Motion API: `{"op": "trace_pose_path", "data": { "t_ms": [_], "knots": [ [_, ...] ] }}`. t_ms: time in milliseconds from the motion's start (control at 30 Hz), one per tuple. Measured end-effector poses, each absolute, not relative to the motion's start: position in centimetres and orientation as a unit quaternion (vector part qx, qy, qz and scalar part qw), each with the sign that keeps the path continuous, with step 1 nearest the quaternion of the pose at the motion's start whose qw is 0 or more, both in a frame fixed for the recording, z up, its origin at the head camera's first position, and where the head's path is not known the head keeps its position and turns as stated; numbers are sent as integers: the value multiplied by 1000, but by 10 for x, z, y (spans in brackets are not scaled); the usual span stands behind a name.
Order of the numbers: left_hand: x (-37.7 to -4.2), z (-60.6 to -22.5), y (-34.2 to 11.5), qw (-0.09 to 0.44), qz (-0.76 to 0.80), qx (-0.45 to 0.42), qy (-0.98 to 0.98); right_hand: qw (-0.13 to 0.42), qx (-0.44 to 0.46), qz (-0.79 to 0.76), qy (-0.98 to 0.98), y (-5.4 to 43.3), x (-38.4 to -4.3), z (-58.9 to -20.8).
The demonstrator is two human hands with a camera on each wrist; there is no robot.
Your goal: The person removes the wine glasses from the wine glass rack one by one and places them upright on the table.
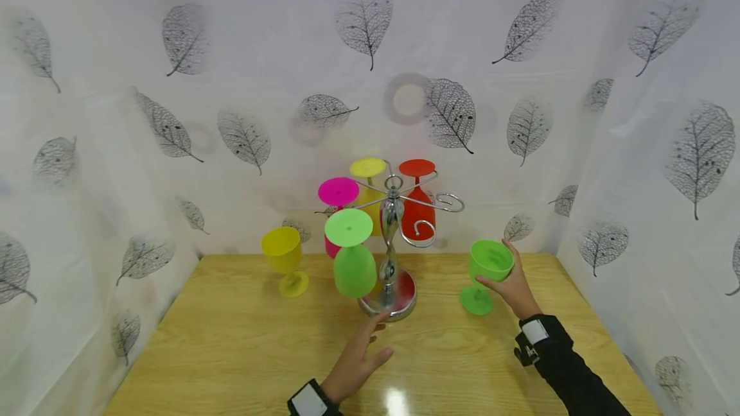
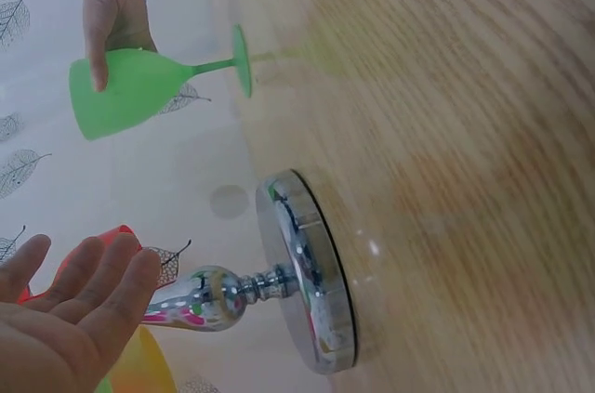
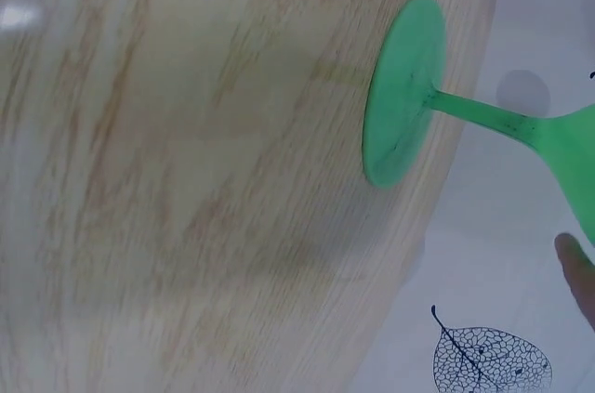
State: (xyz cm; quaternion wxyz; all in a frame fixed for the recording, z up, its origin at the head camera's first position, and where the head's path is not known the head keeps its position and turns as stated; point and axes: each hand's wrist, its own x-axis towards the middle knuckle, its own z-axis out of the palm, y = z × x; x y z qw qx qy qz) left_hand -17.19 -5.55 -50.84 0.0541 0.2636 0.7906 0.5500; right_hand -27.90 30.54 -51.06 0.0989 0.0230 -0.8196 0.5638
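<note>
My right hand point(image 1: 516, 289) grips the bowl of an upright green goblet point(image 1: 487, 265), thumb on the near side and fingers behind. Its round foot point(image 3: 405, 91) is close over the tabletop. My left hand point(image 1: 354, 363) is in front of a chrome stemware rack point(image 1: 388, 262), fingers extended and holding nothing. From the rack's wire arms several goblets hang upside down by their feet: a green one point(image 1: 354, 268) at the front, a magenta one point(image 1: 338, 192), a yellow one point(image 1: 368, 167) and a red one point(image 1: 419, 214). Two curled arms on the right side carry no goblet.
A yellow goblet point(image 1: 282, 250) stands upright on the wooden table point(image 1: 231, 339), left of the rack. Behind and at both sides of the table hangs a white curtain point(image 1: 277, 37) printed with dark leaves.
</note>
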Motion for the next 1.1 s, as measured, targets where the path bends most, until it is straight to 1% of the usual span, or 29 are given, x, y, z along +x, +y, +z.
{"op": "trace_pose_path", "data": {
  "t_ms": [133, 200, 267, 367, 500, 633, 733, 833, 900, 1000, 1100],
  "knots": [
    [-172, -506, -56, 40, 543, 264, 796, 94, 16, 567, -818, 307, -275, -505],
    [-171, -505, -57, 22, 541, 267, 797, 106, 25, 567, -816, 308, -270, -502],
    [-170, -502, -57, 2, 537, 274, 798, 135, 38, 559, -817, 308, -265, -498],
    [-168, -498, -57, -18, 532, 278, 800, 213, 52, 525, -822, 306, -258, -490],
    [-165, -493, -58, -29, 522, 276, 806, 352, 86, 438, -823, 297, -249, -480],
    [-163, -490, -59, -39, 510, 277, 813, 471, 177, 371, -780, 277, -242, -458],
    [-163, -490, -60, -41, 510, 278, 813, 525, 253, 349, -734, 253, -239, -434],
    [-163, -493, -62, -40, 515, 277, 810, 550, 324, 342, -690, 226, -236, -411],
    [-165, -496, -62, -38, 518, 277, 809, 556, 364, 340, -666, 208, -234, -397],
    [-167, -503, -63, -35, 511, 281, 811, 556, 416, 322, -644, 180, -230, -382],
    [-168, -509, -63, -30, 507, 286, 813, 538, 455, 279, -652, 154, -228, -372]
  ]
}}
